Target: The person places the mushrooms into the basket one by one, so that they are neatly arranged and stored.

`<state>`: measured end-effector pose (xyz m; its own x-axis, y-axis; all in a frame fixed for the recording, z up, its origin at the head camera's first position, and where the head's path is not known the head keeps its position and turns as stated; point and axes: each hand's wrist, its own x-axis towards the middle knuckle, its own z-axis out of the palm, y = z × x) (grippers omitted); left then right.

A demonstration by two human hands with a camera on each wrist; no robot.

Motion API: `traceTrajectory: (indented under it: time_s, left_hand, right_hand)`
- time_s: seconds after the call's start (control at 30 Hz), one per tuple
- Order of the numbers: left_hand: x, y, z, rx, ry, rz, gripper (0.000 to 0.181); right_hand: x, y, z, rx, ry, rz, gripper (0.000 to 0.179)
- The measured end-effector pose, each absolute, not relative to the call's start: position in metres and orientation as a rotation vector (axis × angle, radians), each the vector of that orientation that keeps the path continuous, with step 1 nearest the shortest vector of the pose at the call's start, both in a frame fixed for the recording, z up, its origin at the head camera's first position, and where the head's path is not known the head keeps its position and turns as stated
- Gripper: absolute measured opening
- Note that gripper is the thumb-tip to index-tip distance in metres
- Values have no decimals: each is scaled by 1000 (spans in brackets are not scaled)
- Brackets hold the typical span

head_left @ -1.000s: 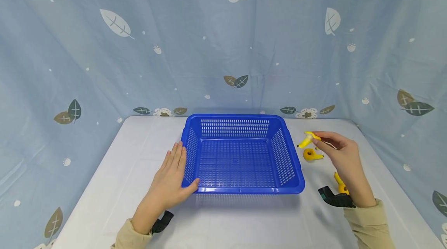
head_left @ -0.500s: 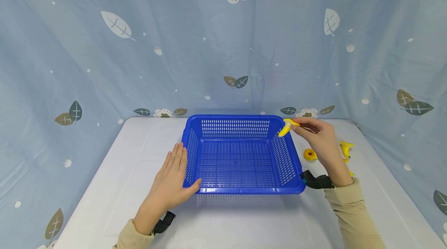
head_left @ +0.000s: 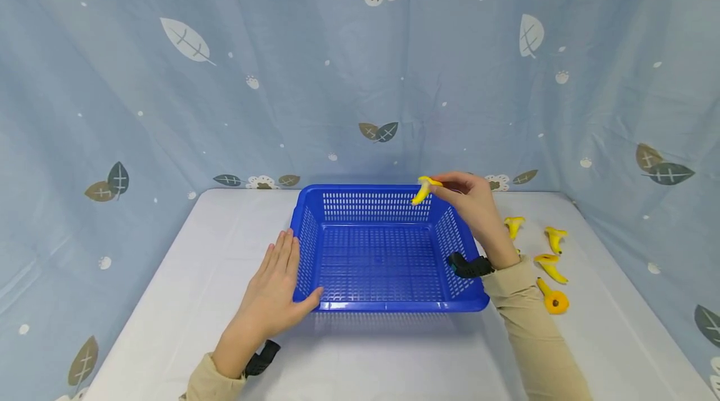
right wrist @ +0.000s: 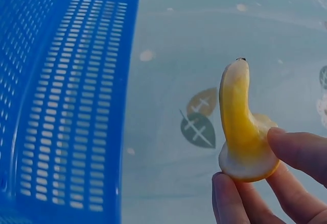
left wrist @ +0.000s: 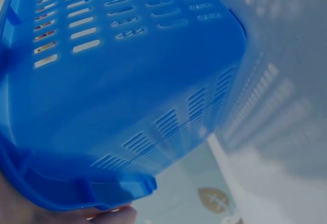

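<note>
My right hand (head_left: 472, 204) pinches a yellow, curved, banana-like piece (head_left: 423, 192) between thumb and fingers. It holds the piece above the back right part of a blue plastic basket (head_left: 394, 307). In the right wrist view the piece (right wrist: 235, 114) has a slim dark-tipped stem and a flared, pale-rimmed end where the fingertips grip. My left hand (head_left: 272, 292) lies against the basket's left side with straight fingers, its thumb over the front left corner. The left wrist view shows the basket's slotted outer wall (left wrist: 127, 66), with fingertips under its rim.
Several similar yellow pieces lie on the white table (head_left: 607, 326) right of the basket, including one with a round orange end (head_left: 555, 302). Part of another is hidden behind the right wrist. A blue leaf-patterned curtain (head_left: 315, 95) hangs behind the table.
My right hand has carried the yellow piece leftward from the table's right side, over the basket's right rim, to above its back part. The left hand and basket have stayed in place.
</note>
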<state>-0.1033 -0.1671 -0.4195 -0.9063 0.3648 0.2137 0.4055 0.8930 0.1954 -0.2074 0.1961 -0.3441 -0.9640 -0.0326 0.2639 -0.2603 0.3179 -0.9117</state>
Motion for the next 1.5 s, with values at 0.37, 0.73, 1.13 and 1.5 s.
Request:
traceTrajectory:
  time_s: [0.37, 0.73, 1.13, 1.5]
  left_hand:
    - [-103, -167, -418, -587, -2891, -362, 101]
    - [-103, -166, -419, -585, -2889, -364, 101]
    - [-103, -166, -418, -580, -2891, -365, 100]
    - [-103, -166, -417, -581, -2892, -381, 100]
  right_hand:
    - [-228, 163, -348, 339, -2388, 1865, 29]
    - [-239, 127, -351, 483, -2344, 1910, 20]
    - [-247, 96, -356, 548, -2414, 1902, 17]
    - [-258, 73, -369, 586, -2541, 1823, 14]
